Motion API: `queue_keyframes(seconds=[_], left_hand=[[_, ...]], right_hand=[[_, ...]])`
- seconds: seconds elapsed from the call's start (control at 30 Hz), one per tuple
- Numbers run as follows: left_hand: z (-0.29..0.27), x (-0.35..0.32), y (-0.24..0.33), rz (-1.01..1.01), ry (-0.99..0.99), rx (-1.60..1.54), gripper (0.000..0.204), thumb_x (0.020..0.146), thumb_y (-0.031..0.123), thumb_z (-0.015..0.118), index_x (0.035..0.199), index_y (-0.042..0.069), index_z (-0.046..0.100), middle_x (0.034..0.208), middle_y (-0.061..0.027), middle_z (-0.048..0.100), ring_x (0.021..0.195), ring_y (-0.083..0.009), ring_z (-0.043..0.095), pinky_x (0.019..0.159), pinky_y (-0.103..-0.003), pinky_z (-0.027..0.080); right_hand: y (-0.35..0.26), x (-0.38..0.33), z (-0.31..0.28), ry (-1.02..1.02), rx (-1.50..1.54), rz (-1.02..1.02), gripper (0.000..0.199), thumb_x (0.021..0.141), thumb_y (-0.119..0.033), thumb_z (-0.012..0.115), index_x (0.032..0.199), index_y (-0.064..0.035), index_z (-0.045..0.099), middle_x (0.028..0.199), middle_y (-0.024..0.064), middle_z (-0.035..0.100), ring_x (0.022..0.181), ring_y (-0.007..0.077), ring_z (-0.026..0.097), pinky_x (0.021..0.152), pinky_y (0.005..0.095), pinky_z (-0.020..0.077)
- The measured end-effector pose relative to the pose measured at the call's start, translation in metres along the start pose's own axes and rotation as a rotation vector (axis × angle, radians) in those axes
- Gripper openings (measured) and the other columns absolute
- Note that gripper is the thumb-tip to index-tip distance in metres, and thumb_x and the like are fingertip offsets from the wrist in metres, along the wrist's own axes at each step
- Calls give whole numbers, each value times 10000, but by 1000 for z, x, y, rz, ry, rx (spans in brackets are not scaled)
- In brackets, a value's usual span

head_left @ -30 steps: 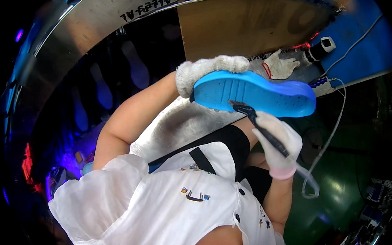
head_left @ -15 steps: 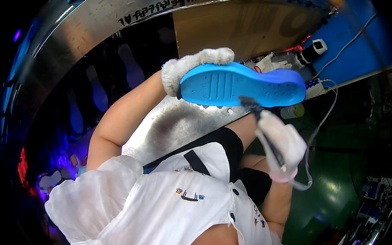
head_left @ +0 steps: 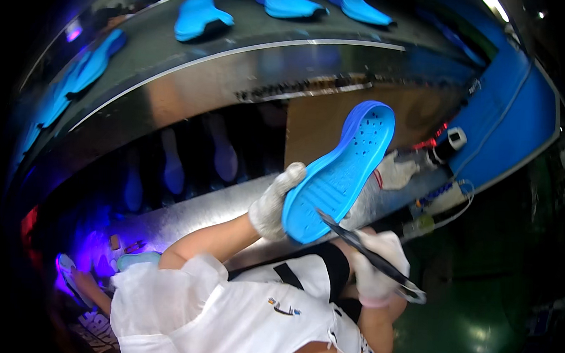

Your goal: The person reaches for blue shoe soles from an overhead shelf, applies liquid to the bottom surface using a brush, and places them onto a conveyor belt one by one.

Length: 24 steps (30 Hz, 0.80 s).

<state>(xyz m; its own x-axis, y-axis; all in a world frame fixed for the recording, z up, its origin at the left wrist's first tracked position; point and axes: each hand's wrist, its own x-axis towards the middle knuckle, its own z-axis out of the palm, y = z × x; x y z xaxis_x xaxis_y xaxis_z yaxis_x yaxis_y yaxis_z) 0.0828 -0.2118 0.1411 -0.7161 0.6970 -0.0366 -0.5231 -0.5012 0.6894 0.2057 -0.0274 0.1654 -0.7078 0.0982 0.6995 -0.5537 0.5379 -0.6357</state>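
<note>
My left hand (head_left: 273, 205), in a white knit glove, grips a blue shoe sole (head_left: 340, 173) by its edge. The sole is tilted, its perforated end up and away from me and its ribbed inner side facing me. My gloved right hand (head_left: 381, 261) is closed around a slim black brush (head_left: 371, 256). The brush's tip lies over the lower right rim of the sole; whether it touches cannot be made out.
Several blue soles (head_left: 201, 19) lie on a dark conveyor belt (head_left: 148, 48) beyond a metal edge. More soles (head_left: 223, 151) stand on a shadowed shelf below. A white glove (head_left: 398, 172) rests on the metal bench at right. At left, another person's hand (head_left: 85, 284) shows.
The sole has swung from lying crosswise to slanting upright. My right hand and the brush have moved down and slightly left. The view has shifted, bringing the conveyor belt into sight.
</note>
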Motion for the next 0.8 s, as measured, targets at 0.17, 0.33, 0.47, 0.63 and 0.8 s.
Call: queue_keyframes(seconds=[0.17,0.33,0.47,0.63,0.8], left_hand=[[23,-25,127,355,-345,194,985,850,818,425,1434,25,424,1250,-228,606,1021,-307,678,797,-426,591],[30,-18,273,179,-699,-1282,777,937,681,387,1425,80,452,1313,-186,579,1164,-314,621,930,-428,497],[5,-65,323,-857,-1131,-3131,550,937,410,556,1397,110,523,1391,-128,568,1201,-243,601,1003,-351,401],[7,-131,302,-191,-1875,-2740,387,970,271,455,1291,108,596,1412,-176,532,1258,-375,545,1001,-455,481],[-22,-185,332,206,-2079,-2583,252,911,171,519,1060,38,673,1183,-196,657,1119,-396,622,905,-455,517]], right_hand=[[1,-9,-11,371,423,124,310,761,63,616,1069,36,592,941,181,653,770,202,613,721,301,528],[4,-7,6,232,409,265,294,702,156,599,979,58,617,885,147,652,742,176,628,692,272,525],[8,-11,13,179,429,290,263,732,152,624,979,61,627,921,142,670,834,192,677,775,294,563],[28,-25,5,228,427,478,277,789,125,573,1053,50,604,1011,136,674,832,151,650,751,262,528],[31,-28,12,207,458,501,283,787,124,597,1059,45,610,982,98,647,855,155,653,759,255,534]])
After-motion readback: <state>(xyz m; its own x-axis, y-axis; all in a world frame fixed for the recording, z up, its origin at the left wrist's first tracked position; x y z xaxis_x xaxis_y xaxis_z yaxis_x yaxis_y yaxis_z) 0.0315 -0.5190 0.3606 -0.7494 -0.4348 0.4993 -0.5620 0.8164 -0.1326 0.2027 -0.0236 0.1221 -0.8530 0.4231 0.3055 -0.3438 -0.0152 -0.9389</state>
